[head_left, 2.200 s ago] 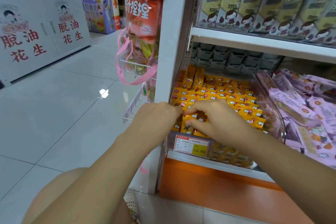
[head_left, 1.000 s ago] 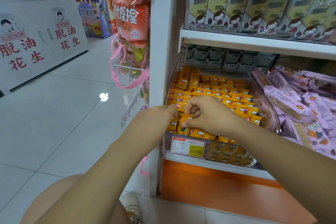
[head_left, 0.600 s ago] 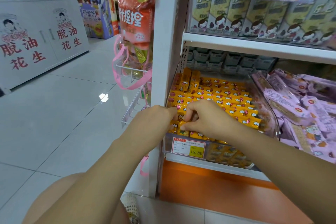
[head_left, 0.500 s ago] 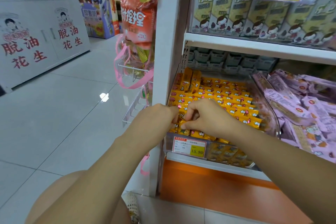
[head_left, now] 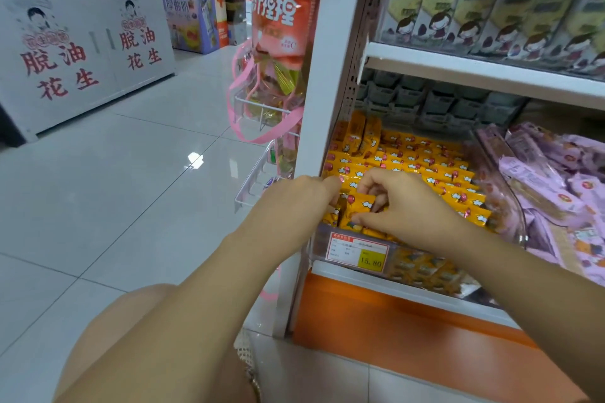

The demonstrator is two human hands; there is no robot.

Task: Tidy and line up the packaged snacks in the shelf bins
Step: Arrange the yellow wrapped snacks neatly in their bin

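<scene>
Rows of yellow snack packets (head_left: 425, 170) lie neat behind. The front-left corner looks unfinished: the right hand (head_left: 402, 203) pinches one packet (head_left: 360, 206), the left hand (head_left: 294, 203) hides its grip. Purple packets (head_left: 556, 180) look jumbled.

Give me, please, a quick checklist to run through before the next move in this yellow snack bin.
1. Right hand pinches the front yellow packet: ok.
2. Left hand grip at the clear bin left corner: cannot tell, fingers hidden.
3. Back-left packets lying flat like the other rows: not ok, they stand on end.
4. Price label on the bin front readable: ok.
5. Purple packets kept behind the clear divider: ok.
</scene>
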